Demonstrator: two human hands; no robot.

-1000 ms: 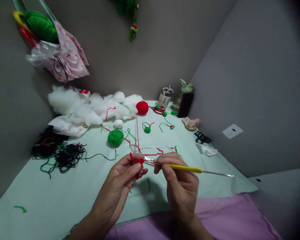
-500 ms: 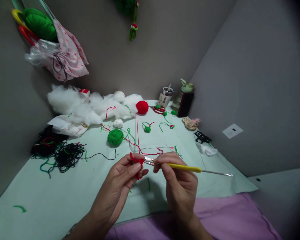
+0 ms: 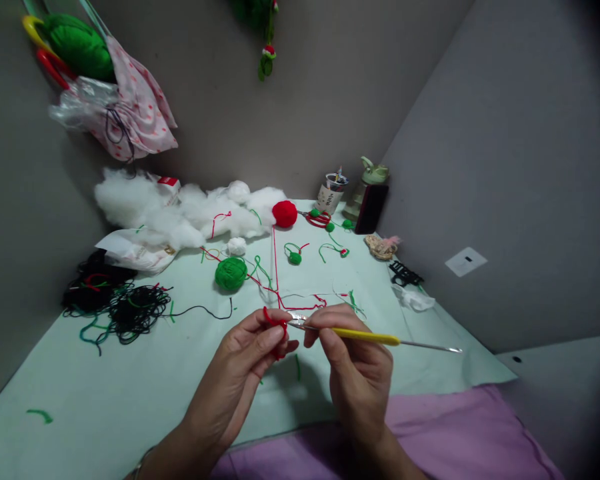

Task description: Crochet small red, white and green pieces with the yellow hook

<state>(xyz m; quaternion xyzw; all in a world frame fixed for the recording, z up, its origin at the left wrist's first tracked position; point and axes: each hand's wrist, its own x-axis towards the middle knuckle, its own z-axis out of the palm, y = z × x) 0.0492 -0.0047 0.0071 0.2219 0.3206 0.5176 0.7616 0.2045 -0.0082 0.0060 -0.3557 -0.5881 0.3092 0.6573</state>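
Observation:
My left hand (image 3: 247, 357) pinches a small red crochet piece (image 3: 276, 325) between thumb and fingers, low in the middle of the view. My right hand (image 3: 356, 363) grips a yellow-handled crochet hook (image 3: 367, 335); its metal tip points left into the red piece and its tail sticks out to the right. A red strand (image 3: 275, 267) runs from the piece across the pale green table cover (image 3: 130, 387) to a red yarn ball (image 3: 285, 214) at the back.
A green yarn ball (image 3: 231, 274), white stuffing (image 3: 180, 213), tangled black yarn (image 3: 117, 303), red scissors (image 3: 319, 219), a cup (image 3: 332, 193), a bottle (image 3: 367, 193) and small green crochet bits lie about. Bags (image 3: 115, 100) hang on the left wall. Purple cloth (image 3: 455, 433) covers my lap.
Both hands and the hook have shifted very slightly left and up; the grip on the red piece and hook is unchanged.

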